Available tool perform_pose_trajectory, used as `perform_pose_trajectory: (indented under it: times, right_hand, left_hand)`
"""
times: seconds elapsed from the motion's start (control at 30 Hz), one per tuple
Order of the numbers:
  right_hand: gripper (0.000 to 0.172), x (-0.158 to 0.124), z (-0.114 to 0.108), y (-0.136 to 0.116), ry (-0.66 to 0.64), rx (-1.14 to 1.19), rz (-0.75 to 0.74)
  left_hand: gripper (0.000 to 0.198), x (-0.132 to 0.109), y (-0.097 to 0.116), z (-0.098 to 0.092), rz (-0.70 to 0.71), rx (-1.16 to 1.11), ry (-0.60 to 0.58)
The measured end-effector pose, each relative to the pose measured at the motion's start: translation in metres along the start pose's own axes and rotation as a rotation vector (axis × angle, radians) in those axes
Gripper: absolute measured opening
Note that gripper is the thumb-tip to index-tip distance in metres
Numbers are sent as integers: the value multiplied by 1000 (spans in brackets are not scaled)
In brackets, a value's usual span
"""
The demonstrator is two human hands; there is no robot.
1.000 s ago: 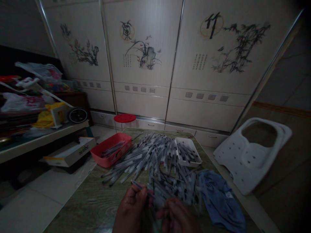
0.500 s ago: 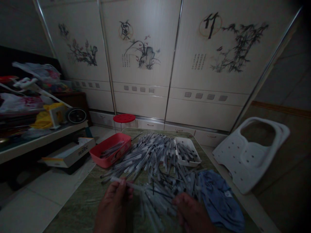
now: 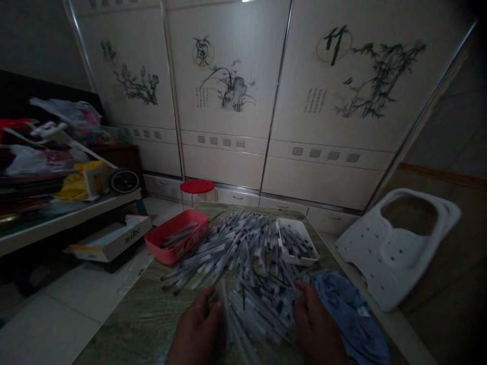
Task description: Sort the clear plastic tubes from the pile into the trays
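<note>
A large heap of clear pens with dark tips [image 3: 243, 238] spreads over the table. Closer to me lies a looser bunch of clear pen barrels [image 3: 253, 314]. At the left edge of that bunch is my left hand [image 3: 200, 324], thumb and index finger slightly apart and no pen visible between them. My right hand [image 3: 317, 322] is at the bunch's right side, its fingers curled together; whatever they pinch is too dim to make out. Beside it lies a crumpled blue cloth [image 3: 348, 314].
A red tub [image 3: 163, 253] and a white tray [image 3: 300, 260], both holding pens, stand on the wooden-patterned table [image 3: 129, 314]. Beyond are a red stool [image 3: 197, 186] and sliding cabinet doors [image 3: 224, 165]. A white plastic chair [image 3: 395, 248] stands right, a cluttered bench [image 3: 68, 218] left.
The clear pen barrel in my left hand is no longer seen there, and that hand has moved right. My right hand has shifted slightly right and up. The view has tilted slightly.
</note>
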State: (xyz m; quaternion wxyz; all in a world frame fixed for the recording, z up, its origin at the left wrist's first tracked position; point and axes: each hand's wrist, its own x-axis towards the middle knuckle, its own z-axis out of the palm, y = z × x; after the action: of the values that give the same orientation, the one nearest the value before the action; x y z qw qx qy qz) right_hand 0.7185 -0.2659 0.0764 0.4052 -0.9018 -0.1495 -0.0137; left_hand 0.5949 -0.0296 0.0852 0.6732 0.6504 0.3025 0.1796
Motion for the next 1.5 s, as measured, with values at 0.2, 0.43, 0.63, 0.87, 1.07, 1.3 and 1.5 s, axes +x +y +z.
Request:
perform_pose_trajectory:
  times: [0.2, 0.43, 0.63, 0.87, 1.07, 1.3, 1.5]
  right_hand:
    - [52, 16, -16, -1, -71, -206, 41]
    - [50, 32, -11, -22, -12, -201, -49]
    - [45, 52, 10, -45, -43, -336, -161]
    - [22, 67, 34, -67, -65, -434, -248]
    - [18, 78, 71, -91, -82, -458, -183]
    - [27, 87, 59, -94, -146, -147, -63]
    - [36, 37, 32, -99, -427, 371, 36]
  left_hand:
    - [61, 1, -6, -8, 76, 314, -78]
    - [45, -1, -18, -6, 191, 419, -136]
    - [41, -4, -33, -1, 390, 490, -160]
    - [38, -5, -41, -3, 521, 518, -202]
    - [38, -6, -38, -4, 499, 513, -207]
    - [37, -6, -24, -8, 394, 397, -240]
    - [28, -16, 4, 2, 336, 111, -124]
